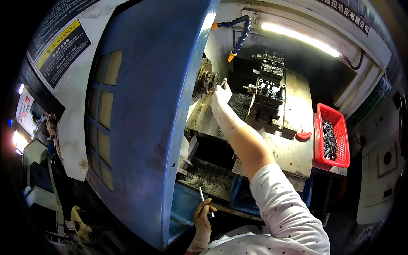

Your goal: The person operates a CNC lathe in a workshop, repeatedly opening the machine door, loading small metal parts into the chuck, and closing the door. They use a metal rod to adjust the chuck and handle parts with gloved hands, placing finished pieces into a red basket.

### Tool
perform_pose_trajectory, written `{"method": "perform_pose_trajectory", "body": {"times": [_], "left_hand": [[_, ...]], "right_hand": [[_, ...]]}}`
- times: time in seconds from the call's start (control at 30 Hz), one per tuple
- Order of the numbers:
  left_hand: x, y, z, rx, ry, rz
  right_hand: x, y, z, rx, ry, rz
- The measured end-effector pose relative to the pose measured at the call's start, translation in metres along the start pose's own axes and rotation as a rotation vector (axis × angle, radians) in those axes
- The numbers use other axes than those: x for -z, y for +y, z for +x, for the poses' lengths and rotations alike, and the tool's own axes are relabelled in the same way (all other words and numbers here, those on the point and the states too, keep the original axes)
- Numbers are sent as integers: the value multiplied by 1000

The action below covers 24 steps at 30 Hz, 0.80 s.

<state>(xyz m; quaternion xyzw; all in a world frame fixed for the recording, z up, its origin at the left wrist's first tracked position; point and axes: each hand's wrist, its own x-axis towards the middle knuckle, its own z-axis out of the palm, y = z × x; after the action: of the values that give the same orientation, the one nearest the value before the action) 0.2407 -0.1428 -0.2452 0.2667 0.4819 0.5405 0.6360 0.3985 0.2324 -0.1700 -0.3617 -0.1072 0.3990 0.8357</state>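
My right hand (pixel 222 93), in a white glove, reaches up to the lathe chuck (pixel 207 79). Its fingers are closed on a small metal part (pixel 225 80) just beside the chuck's front; whether the part touches the jaws I cannot tell. Lower down, close to my body, my left hand (pixel 203 216) wears a stained glove. Pinched in it is a slim shiny metal rod (pixel 201 194) that points upward, with a thicker metal end showing below the fingers.
The blue sliding door (pixel 140 106) stands left of the chuck. Tool holders (pixel 270 93) sit on the carriage at right, beneath a jointed coolant hose (pixel 242 38). A red basket (pixel 343 140) of dark metal parts and a red-handled tool (pixel 303 135) are further right. Metal chips (pixel 208 176) litter the machine bed.
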Motion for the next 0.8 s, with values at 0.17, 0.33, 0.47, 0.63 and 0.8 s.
{"method": "perform_pose_trajectory", "body": {"times": [0.17,0.33,0.47,0.63,0.8], "left_hand": [[0,3,-3,4,63,16],[-33,2,12,-11,17,-136],[-74,-6,1,23,-52,-144],[-64,-53,-46,34,-96,6],[-22,-91,-99,-72,178,52]], "right_hand": [[44,-41,-76,-140,-525,-503],[120,-117,-191,89,-1034,-1056],[207,-140,-251,77,-1047,-1158],[299,-184,-286,202,-975,-1288],[503,-248,-234,458,-196,-1377]]}}
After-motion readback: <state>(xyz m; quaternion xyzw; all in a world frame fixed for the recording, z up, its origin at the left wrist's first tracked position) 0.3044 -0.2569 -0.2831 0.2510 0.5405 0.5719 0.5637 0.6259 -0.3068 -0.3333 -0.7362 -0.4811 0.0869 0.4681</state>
